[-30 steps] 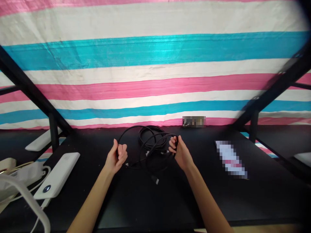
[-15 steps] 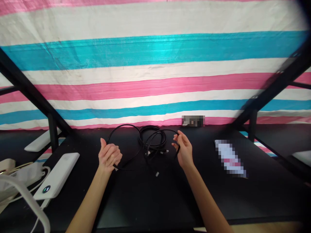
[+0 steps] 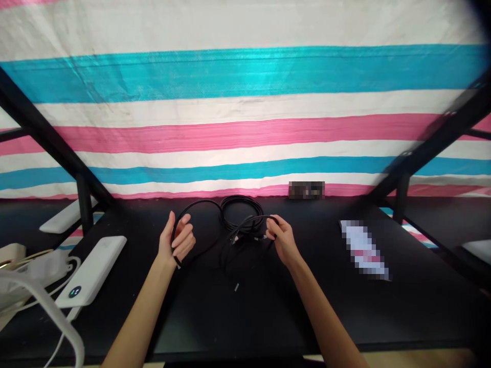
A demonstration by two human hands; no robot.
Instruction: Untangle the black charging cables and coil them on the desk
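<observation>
A black cable (image 3: 251,223) lies partly coiled on the black desk, and its loose strands run to both hands. My left hand (image 3: 177,241) is loosely curled round one strand, which passes between thumb and fingers; a short end pokes out below the palm. With thumb and fingertips, my right hand (image 3: 283,239) pinches another part of the cable to the right of the coil. Pale connector ends show amid the strands. A small silver tip (image 3: 237,287) shows nearer the front, and what it joins is too dark to see.
On the left are a white power bank (image 3: 94,271) with a lit round display, a white power strip (image 3: 42,276) with cords, and a curved white tube (image 3: 57,312). A blurred-out flat item (image 3: 364,250) lies right. Black frame bars (image 3: 433,138) slant up before a striped sheet (image 3: 245,135).
My left hand has loosened and turned, so the strand now shows inside its grasp. My right hand has shifted slightly left and down with the cable. The silver tip has slid left and nearer.
</observation>
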